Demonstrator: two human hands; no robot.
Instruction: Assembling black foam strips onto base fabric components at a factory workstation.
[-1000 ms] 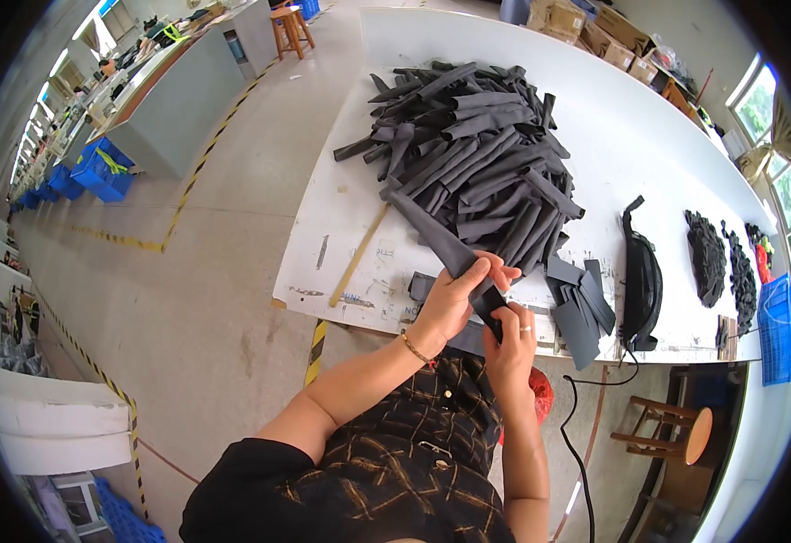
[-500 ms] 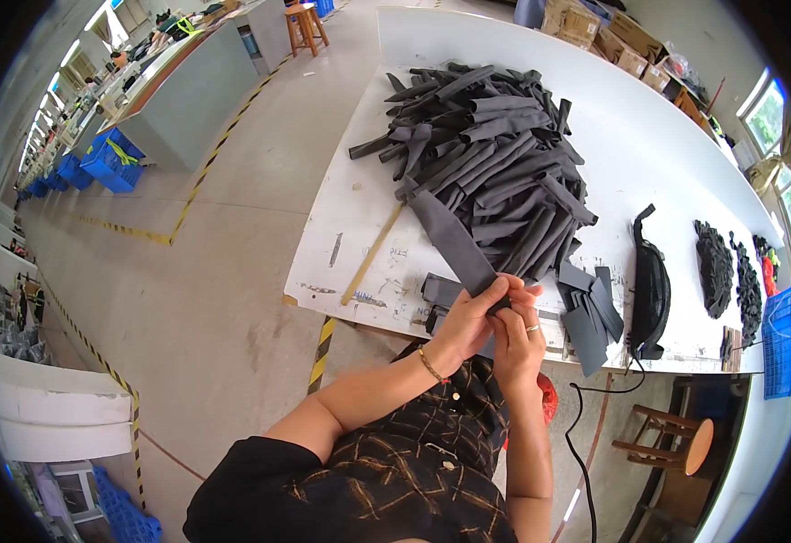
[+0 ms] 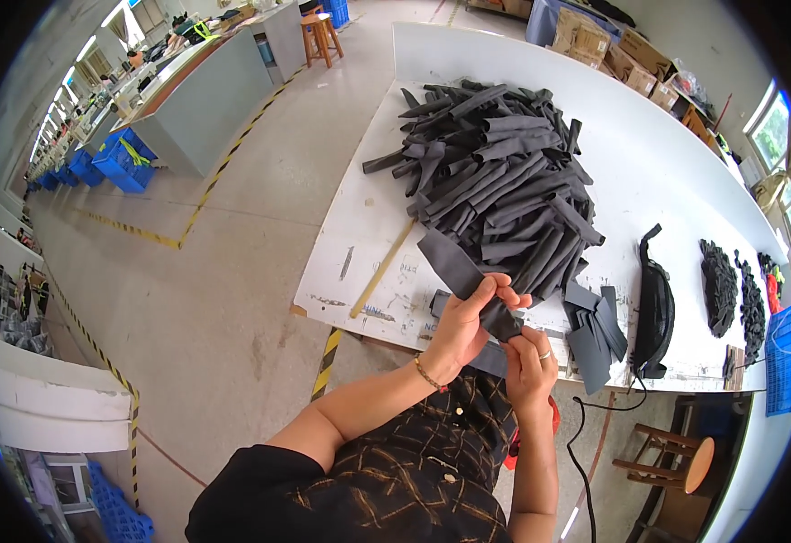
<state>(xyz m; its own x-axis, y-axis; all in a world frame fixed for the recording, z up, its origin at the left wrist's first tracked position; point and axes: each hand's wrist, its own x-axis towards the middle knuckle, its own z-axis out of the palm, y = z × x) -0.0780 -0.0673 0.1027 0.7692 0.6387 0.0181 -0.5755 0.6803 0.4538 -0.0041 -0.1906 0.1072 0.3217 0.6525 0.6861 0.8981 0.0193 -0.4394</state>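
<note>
A dark grey fabric strip (image 3: 451, 263) runs slantwise between my hands over the table's near edge. My left hand (image 3: 464, 322) grips its middle, thumb on top. With thumb and fingers my right hand (image 3: 529, 366), a ring on one finger, pinches the strip's near end, which looks folded or bunched. The far end of the strip hangs free beside a big pile of similar dark strips (image 3: 504, 181). Partly hidden under my hands is a flat grey piece (image 3: 489, 360). Flat grey pieces (image 3: 590, 355) lie fanned out to the right of my hands.
The white table (image 3: 328, 271) has a raised back panel. A yellowish stick (image 3: 385, 267) lies left of the pile. On the right are a black pouch (image 3: 654, 308), small dark heaps (image 3: 718, 285) and a blue basket (image 3: 782, 357). A wooden stool (image 3: 685, 457) stands below.
My right hand has moved down and right, away from the left, showing the strip's near end between them. The strip's far end has come away from the pile. The whole view has shifted slightly.
</note>
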